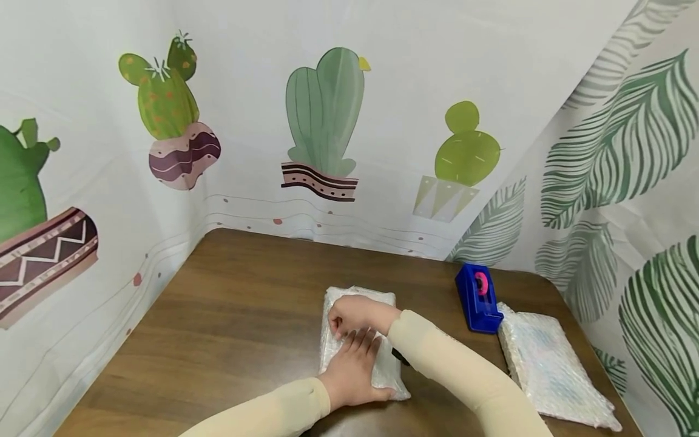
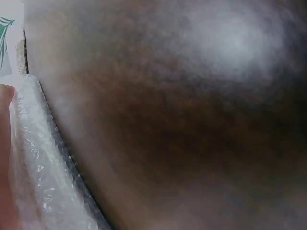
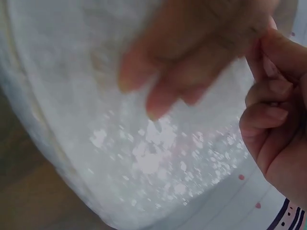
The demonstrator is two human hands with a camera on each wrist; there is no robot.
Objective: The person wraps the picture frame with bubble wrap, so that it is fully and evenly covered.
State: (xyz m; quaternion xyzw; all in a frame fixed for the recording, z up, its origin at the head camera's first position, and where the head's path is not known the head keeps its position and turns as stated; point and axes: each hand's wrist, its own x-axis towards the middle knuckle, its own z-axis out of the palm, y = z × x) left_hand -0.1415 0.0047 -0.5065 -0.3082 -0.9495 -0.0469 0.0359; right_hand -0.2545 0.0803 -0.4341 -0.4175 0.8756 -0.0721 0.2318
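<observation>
A flat package in clear bubble wrap lies on the wooden table in front of me. My left hand rests on its near part, fingers spread and pointing away. Just beyond those fingertips, my right hand is over the far part of the package with its fingers curled in. The right wrist view shows the right hand's curled fingers beside the shiny wrap, with nothing visible in the grip. Blurred left fingers reach over the wrap there. In the left wrist view, the package edge runs beside the thumb.
A blue tape dispenser with a pink core stands at the back right. Next to it, a second bubble-wrapped package lies along the table's right side. Behind the wooden table hangs a cloth printed with cacti and leaves.
</observation>
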